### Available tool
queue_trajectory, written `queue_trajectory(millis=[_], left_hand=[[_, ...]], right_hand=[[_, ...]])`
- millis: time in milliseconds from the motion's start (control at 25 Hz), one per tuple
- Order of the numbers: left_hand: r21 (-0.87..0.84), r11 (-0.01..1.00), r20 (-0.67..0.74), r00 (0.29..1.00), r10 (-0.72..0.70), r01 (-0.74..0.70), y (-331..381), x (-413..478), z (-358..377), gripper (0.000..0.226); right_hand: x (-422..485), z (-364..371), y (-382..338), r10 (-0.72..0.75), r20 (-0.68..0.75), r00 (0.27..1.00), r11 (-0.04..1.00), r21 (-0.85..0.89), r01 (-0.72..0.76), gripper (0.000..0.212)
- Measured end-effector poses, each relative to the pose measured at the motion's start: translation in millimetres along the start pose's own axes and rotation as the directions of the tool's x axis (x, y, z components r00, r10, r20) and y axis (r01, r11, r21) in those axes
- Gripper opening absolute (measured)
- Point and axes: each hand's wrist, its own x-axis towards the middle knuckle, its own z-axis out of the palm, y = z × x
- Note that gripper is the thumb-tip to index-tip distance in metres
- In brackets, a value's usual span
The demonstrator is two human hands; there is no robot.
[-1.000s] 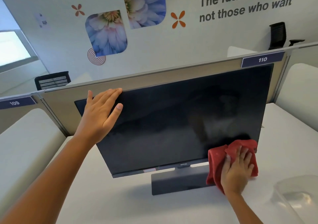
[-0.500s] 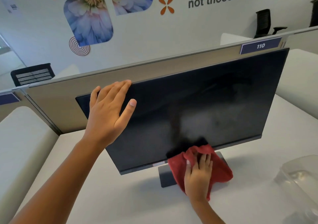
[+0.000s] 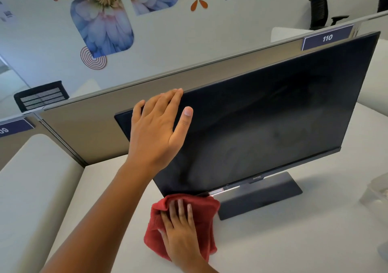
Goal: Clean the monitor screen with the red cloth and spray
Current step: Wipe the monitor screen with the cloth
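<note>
A black monitor (image 3: 262, 125) stands on a white desk, its dark screen smeared with wipe marks. My left hand (image 3: 157, 130) lies flat on the screen's upper left corner, fingers over the top edge. My right hand (image 3: 182, 230) presses the red cloth (image 3: 205, 214) against the monitor's lower left corner, at the bottom bezel. Part of the cloth hangs down over the desk. No spray bottle is clearly visible.
The monitor's dark base (image 3: 262, 197) sits on the white desk (image 3: 294, 241). A grey partition (image 3: 94, 125) with a "110" label (image 3: 327, 38) runs behind. A clear plastic container (image 3: 378, 190) is at the right edge. Black office chairs stand beyond the partition.
My right hand has swept the red cloth leftward along the screen's bottom edge, from the lower right corner to the lower left. My left hand has stayed on the upper left corner.
</note>
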Motion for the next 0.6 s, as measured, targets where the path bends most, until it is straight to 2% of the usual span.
queue_trajectory(millis=[120,200,280,440,600], left_hand=[[-0.006,1.0,0.025,1.0,0.009,-0.009,1,3,-4,0.063],[-0.013,1.0,0.03,1.0,0.007,-0.007,1,4,-5,0.062],[-0.02,1.0,0.029,1.0,0.009,-0.008,1,3,-5,0.063],[-0.059,0.998,0.032,1.0,0.001,0.001,3,5,-6,0.063],[-0.064,0.998,0.03,1.0,0.01,-0.008,2,4,-8,0.068]], right_hand=[[9,5,1,0.013,-0.131,0.991,0.999,-0.039,-0.018,0.065],[29,-5,7,0.062,-0.198,0.978,0.998,0.023,-0.059,0.075],[60,-30,11,0.099,-0.224,0.97,0.989,0.131,-0.071,0.072],[142,-90,20,0.187,-0.361,0.914,0.939,0.34,-0.058,0.052],[187,-118,38,0.192,-0.42,0.887,0.973,0.202,-0.116,0.064]])
